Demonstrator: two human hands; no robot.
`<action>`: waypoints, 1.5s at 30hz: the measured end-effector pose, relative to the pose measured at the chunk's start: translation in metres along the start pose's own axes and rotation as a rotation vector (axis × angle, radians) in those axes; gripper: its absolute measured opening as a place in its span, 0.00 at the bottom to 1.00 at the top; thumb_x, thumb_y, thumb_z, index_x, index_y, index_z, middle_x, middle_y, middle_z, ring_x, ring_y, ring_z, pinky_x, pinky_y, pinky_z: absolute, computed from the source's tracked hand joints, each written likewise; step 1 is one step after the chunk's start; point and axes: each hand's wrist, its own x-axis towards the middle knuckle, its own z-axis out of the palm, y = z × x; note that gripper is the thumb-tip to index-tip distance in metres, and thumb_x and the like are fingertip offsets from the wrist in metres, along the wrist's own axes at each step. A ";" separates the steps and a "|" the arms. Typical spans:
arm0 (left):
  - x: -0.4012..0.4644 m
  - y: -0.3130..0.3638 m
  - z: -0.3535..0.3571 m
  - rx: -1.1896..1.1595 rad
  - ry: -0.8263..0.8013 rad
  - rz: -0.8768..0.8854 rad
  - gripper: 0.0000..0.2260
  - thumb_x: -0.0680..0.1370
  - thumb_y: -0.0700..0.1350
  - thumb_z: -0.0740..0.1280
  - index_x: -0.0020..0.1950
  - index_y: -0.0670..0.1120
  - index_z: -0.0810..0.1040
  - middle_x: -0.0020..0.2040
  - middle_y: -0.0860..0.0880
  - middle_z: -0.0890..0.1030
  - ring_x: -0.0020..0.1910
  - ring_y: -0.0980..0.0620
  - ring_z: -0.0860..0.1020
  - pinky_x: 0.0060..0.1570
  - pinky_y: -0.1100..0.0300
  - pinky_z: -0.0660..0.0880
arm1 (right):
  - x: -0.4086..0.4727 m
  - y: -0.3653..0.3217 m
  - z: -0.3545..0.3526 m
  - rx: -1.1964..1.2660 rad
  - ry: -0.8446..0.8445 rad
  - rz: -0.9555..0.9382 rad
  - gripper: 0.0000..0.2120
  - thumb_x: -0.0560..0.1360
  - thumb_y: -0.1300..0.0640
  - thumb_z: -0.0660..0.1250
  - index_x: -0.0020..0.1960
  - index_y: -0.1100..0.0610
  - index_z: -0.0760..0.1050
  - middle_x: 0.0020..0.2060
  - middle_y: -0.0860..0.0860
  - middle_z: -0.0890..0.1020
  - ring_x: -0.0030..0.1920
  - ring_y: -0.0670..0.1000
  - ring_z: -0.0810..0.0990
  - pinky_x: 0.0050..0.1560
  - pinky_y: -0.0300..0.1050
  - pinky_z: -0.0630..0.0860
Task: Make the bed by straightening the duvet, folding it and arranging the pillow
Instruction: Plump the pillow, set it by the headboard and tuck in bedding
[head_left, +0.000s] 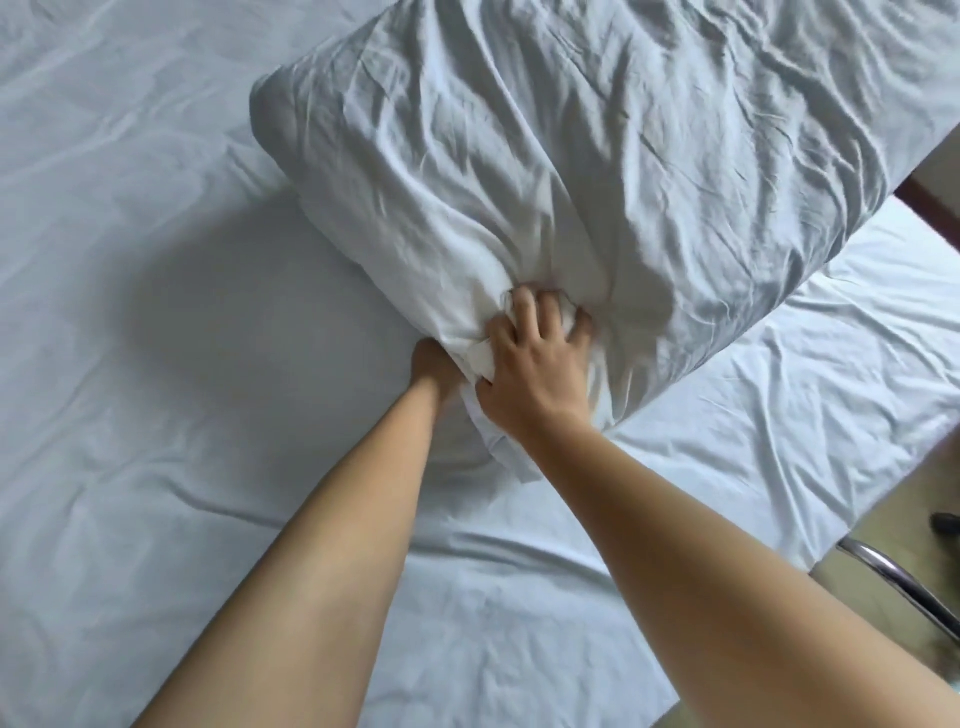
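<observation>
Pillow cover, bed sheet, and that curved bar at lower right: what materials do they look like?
Pillow: white woven fabric cover, matte, probably cotton or a blend; it creases finely and bunches where the right hand grips it. Soft filling, judging by the dent.
Bed sheet: same kind of thin matte white cloth, with shallow wrinkles.
Curved bar: polished metal, likely chromed tube, with bright reflections.

I read the pillow (571, 156) as white woven cloth, matt and heavily creased. I see the bed sheet (156, 260) as the same matt white cloth, smoother, with shallow wrinkles. I note a curved tube (893, 574) at right: polished metal, glossy, chrome-like.
</observation>
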 end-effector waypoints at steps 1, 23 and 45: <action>-0.012 0.007 -0.001 -0.030 -0.009 0.006 0.15 0.78 0.34 0.63 0.65 0.38 0.73 0.56 0.43 0.78 0.54 0.46 0.78 0.57 0.50 0.78 | -0.003 -0.006 -0.003 -0.014 0.029 0.014 0.27 0.58 0.46 0.74 0.54 0.58 0.77 0.61 0.57 0.73 0.63 0.62 0.69 0.61 0.66 0.64; -0.108 0.017 -0.158 0.937 -0.009 0.690 0.32 0.72 0.42 0.68 0.74 0.53 0.61 0.73 0.49 0.59 0.70 0.47 0.63 0.65 0.55 0.65 | -0.090 -0.083 -0.018 0.079 0.049 0.206 0.39 0.66 0.61 0.72 0.75 0.53 0.63 0.74 0.62 0.61 0.74 0.61 0.60 0.73 0.59 0.54; 0.014 -0.013 -0.071 1.781 0.038 0.958 0.57 0.71 0.47 0.70 0.65 0.50 0.16 0.72 0.38 0.27 0.73 0.35 0.32 0.68 0.30 0.39 | -0.002 -0.013 0.162 -0.381 0.549 -0.032 0.11 0.80 0.60 0.59 0.61 0.51 0.66 0.52 0.63 0.73 0.54 0.61 0.73 0.55 0.60 0.68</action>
